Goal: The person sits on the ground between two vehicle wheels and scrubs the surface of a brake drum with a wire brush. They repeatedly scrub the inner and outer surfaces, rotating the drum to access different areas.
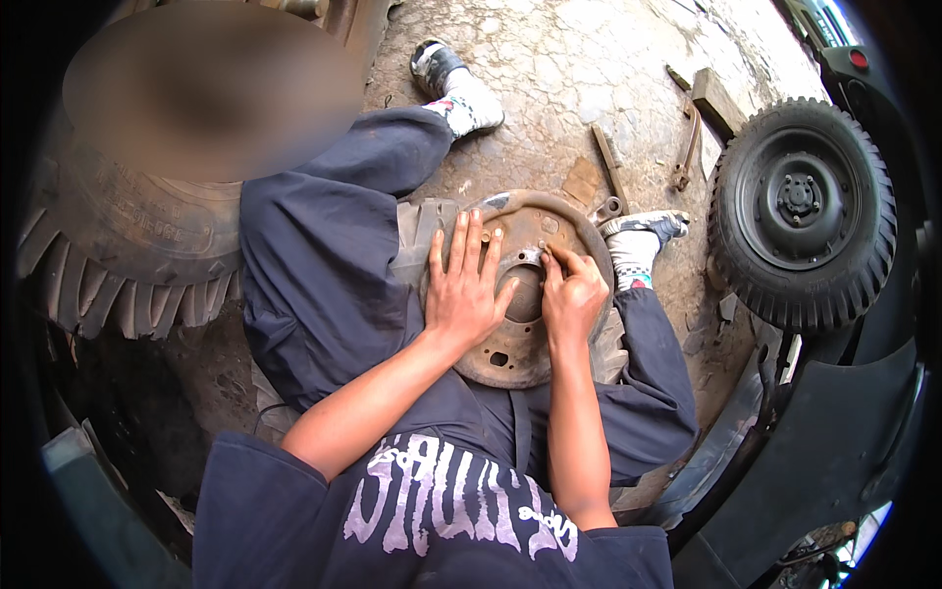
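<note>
A rusty round metal plate (508, 361), looking like a brake backing plate, lies between my legs on top of a treaded tyre (427, 221). It has a large round opening near its middle and several smaller holes. My left hand (467, 287) rests flat on the plate's left part, fingers spread, with nothing in its grasp. On the right side of the opening, my right hand (572, 294) has its thumb and forefinger pinched together close to a small hole. Whether a small part is between those fingertips cannot be told.
A combination wrench (606, 211) lies beyond the plate, near a metal bar (609, 166) and a piece of cardboard (581, 180). Farther right are a rusty bent tool (688, 147), a wooden block (717, 103) and an upright mounted wheel (802, 213). A large tyre (147, 228) stands left.
</note>
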Action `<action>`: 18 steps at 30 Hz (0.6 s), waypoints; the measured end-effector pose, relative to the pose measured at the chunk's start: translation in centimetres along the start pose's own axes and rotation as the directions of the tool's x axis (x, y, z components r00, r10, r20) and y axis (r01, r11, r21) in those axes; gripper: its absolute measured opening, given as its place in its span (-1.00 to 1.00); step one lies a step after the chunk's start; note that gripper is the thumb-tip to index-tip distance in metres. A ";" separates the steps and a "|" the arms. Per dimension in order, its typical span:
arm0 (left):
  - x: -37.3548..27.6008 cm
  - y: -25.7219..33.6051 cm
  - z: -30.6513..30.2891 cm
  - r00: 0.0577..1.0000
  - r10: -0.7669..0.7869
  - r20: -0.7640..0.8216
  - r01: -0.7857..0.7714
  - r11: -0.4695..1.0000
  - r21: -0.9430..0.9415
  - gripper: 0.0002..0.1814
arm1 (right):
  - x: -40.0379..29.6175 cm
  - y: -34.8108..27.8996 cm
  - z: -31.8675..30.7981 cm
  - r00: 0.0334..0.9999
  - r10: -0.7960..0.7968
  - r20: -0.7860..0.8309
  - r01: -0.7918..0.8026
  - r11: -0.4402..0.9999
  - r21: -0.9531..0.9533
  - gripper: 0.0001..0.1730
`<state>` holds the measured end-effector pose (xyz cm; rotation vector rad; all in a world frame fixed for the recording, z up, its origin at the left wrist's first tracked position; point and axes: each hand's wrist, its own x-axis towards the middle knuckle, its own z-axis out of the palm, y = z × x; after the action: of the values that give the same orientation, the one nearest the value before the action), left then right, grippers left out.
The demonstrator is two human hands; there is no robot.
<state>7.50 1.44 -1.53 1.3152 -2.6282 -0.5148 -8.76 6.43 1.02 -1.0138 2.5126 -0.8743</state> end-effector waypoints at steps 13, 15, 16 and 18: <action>0.8 -0.7 0.0 0.991 -0.004 -0.133 -0.007 0.996 -0.086 -0.27 | -0.3 0.1 -0.4 0.997 -0.082 -0.011 0.082 0.996 -0.030 -0.81; 1.6 -1.5 -0.3 0.985 -0.026 -0.173 -0.002 0.986 -0.164 -0.35 | -1.2 -0.6 -0.8 0.998 -0.065 -0.009 0.065 0.998 -0.017 -0.81; 2.0 -1.9 -0.4 0.982 -0.042 -0.183 0.003 0.978 -0.208 -0.39 | -1.4 -0.5 -0.6 0.996 -0.087 -0.029 0.086 0.996 -0.026 -0.81; 2.6 -2.1 -0.5 0.964 -0.094 -0.248 0.015 0.952 -0.305 -0.53 | -1.3 -0.4 -0.3 0.993 -0.112 -0.036 0.111 0.994 -0.015 -0.80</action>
<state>7.68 -1.90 -1.89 1.2643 -2.2037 -0.6693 -7.78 7.31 1.55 -1.1624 2.5154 -0.9170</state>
